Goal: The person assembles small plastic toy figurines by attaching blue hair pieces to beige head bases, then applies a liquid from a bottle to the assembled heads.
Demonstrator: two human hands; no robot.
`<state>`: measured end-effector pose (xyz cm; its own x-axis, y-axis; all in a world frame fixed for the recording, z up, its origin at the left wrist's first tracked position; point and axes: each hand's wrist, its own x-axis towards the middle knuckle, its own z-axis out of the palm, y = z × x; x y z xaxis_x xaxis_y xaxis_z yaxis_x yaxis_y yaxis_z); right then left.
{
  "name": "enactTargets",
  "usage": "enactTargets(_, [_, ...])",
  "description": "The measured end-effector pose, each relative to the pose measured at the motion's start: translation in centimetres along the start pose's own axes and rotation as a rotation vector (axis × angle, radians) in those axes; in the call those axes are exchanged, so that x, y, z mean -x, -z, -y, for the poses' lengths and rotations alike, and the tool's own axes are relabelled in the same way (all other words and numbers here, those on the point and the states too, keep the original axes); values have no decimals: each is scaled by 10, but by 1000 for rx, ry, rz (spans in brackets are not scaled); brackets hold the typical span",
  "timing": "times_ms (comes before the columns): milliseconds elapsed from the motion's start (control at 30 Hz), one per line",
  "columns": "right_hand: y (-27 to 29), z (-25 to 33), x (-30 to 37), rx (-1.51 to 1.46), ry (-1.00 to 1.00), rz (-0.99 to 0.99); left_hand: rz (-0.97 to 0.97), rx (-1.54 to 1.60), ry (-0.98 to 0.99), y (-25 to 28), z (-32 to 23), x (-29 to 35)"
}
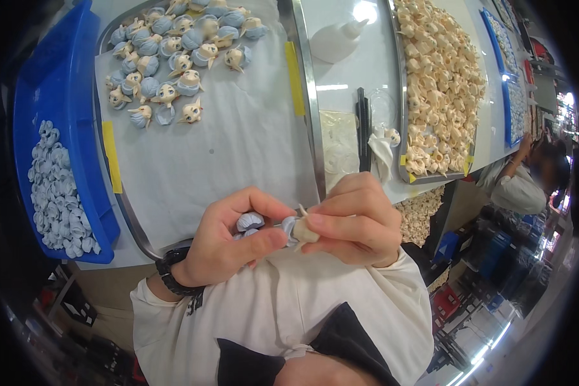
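Note:
My right hand (360,222) pinches a small beige doll head (306,232) with pointed ears between thumb and fingers. A pale blue-grey hair piece (289,225) sits against the left side of that head, next to my left fingertips. My left hand (235,235) is curled, and further blue-grey hair pieces (249,222) lie in its palm, held by the bent fingers. Both hands meet just in front of my body, at the near edge of a paper-lined metal tray (238,161). How exactly the hair touches the head is partly hidden by my fingers.
Painted doll heads with blue-grey hair (166,94) lie at the tray's far end. At left stands a blue bin (61,116) of hair pieces (58,193). At right are a tray of beige heads (441,90), a white bottle (336,42) and black sticks (363,128). Another person (521,183) works far right.

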<state>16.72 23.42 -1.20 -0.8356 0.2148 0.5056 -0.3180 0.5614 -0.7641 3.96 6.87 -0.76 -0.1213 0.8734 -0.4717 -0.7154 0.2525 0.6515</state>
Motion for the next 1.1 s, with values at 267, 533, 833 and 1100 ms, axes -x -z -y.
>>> enactTargets(267, [-7, 10, -3, 262, 122, 87, -72, -183, -119, -6, -2, 0])
enactTargets(533, [-13, 7, -4, 327, 93, 63, -48, -393, -157, 2, 0, 2])
enactTargets(833, [88, -10, 19, 732, -365, -470, -247, -429, 1, 30, -34, 7])
enactTargets(1100, [122, -64, 49, 934, -832, -238, -774, -1282, -503, 74, -31, -5])
